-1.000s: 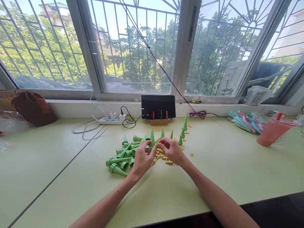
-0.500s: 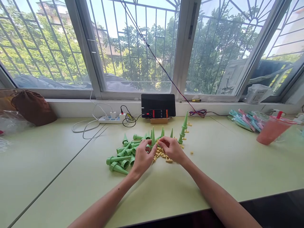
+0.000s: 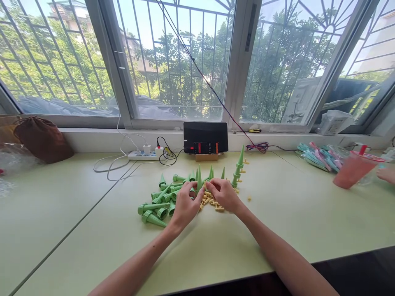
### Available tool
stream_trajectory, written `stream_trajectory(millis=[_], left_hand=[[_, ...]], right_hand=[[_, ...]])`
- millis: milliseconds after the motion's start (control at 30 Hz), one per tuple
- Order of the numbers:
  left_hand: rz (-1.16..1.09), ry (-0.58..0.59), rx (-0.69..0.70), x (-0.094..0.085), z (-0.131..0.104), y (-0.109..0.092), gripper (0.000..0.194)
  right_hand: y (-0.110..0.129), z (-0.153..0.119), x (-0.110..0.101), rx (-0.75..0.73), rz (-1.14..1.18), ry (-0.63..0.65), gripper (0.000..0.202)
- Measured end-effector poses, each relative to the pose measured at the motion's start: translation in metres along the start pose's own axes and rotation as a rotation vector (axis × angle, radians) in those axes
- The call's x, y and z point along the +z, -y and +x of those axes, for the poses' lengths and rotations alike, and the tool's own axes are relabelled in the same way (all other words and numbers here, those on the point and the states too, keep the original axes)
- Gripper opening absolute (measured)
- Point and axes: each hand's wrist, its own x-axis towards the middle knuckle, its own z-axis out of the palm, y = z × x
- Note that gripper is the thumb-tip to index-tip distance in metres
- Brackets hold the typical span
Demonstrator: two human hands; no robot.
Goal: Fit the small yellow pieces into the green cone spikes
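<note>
Between the thumb and fingers of my left hand (image 3: 187,201) stands a green plastic spike (image 3: 199,179), point up. My right hand (image 3: 226,193) is closed in a pinch at the spike's right side, on a small yellow piece (image 3: 205,186) mostly covered by the fingertips. Under and between my hands lies a pile of yellow T-shaped valves (image 3: 207,200). A heap of loose green spikes (image 3: 166,195) spreads to the left. Beyond my right hand rises a stack of green spikes (image 3: 237,170) fitted into each other, with yellow valves sticking out to the right.
A tablet (image 3: 205,133) with a phone (image 3: 207,148) before it stands at the back. A power strip (image 3: 143,155) is left of it. A red cup (image 3: 354,170) and bundled packets (image 3: 317,156) are at right, near another person's hand (image 3: 387,174). A brown bag (image 3: 45,139) sits left.
My hands hold nearly the same pose at the green spike. Another person's hand has come into view at the right edge.
</note>
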Motion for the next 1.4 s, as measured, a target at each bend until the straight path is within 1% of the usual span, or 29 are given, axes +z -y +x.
stream_trajectory(millis=[133,367,567,833,1033,1267,1400], left_hand=[[0.017,0.004,0.007,0.0002,-0.0001,-0.0001,0.035],[-0.005,-0.015,-0.007,-0.0007,0.0011,-0.0029,0.035],[0.014,-0.009,0.010,-0.0009,0.0007,-0.0014,0.035],[0.057,-0.003,0.043,0.0001,-0.0003,-0.0008,0.032],[0.050,0.003,0.035,-0.0002,0.0004,-0.0012,0.032],[0.064,0.007,0.021,-0.0006,0.0004,-0.0020,0.032],[0.070,0.003,0.025,-0.0003,0.0010,-0.0007,0.032]], right_hand=[[-0.0005,0.0004,0.0001,-0.003,0.001,0.006,0.044],[0.0021,-0.0014,-0.0003,-0.012,0.075,0.019,0.028],[0.0005,-0.0017,-0.0005,-0.021,0.082,0.042,0.022],[-0.0026,-0.0001,0.0003,0.022,0.023,0.034,0.037],[-0.0037,0.0013,0.0011,0.021,-0.002,0.031,0.042],[0.0026,-0.0012,-0.0010,-0.019,0.045,0.028,0.023],[0.0020,-0.0017,-0.0007,-0.023,0.050,0.041,0.020]])
